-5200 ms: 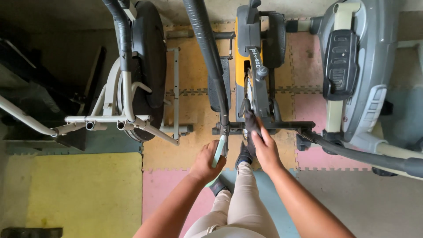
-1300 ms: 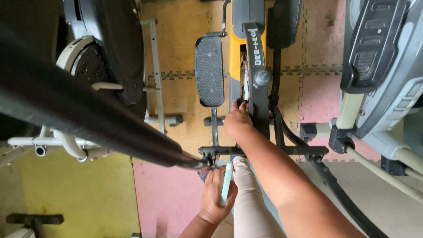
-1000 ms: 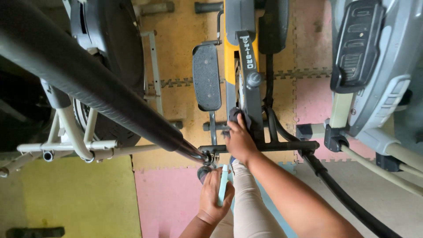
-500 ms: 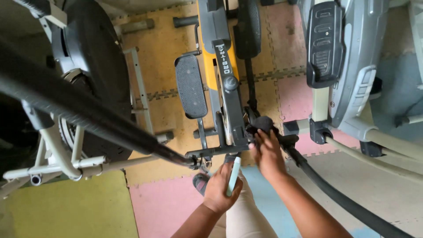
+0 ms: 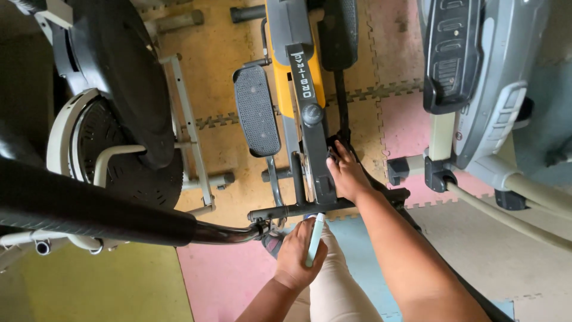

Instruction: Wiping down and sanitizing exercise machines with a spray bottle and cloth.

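The head view shows a dark cloth [image 5: 335, 145] pressed against the grey frame upright [image 5: 316, 149] of the yellow-and-grey elliptical trainer [image 5: 292, 53], low on the machine and just above its black base crossbar [image 5: 328, 207]. The cloth is held under the fingers of the right hand [image 5: 345, 174], which is curled down over it and bears on the metal. Compared with half a second ago, the cloth is found moved inward: it was then at the outer right end of the base bar, by the black handle tube, and is now set against the central upright, beside the black crank knob [image 5: 311, 114]. From this it is judged that wiping is being carried from part to part of the lower frame, with the upright currently under treatment. The left hand [image 5: 298, 255] is closed around a slim pale-green bottle [image 5: 314, 238], held upright near the crossbar and kept clear of the wiping; its position is little changed. The black left pedal [image 5: 257, 110] lies just beside the upright, untouched. A second grey machine [image 5: 476, 71] stands to the right, and a black flywheel machine [image 5: 119, 77] to the left, on coloured foam floor mats [image 5: 232, 274].
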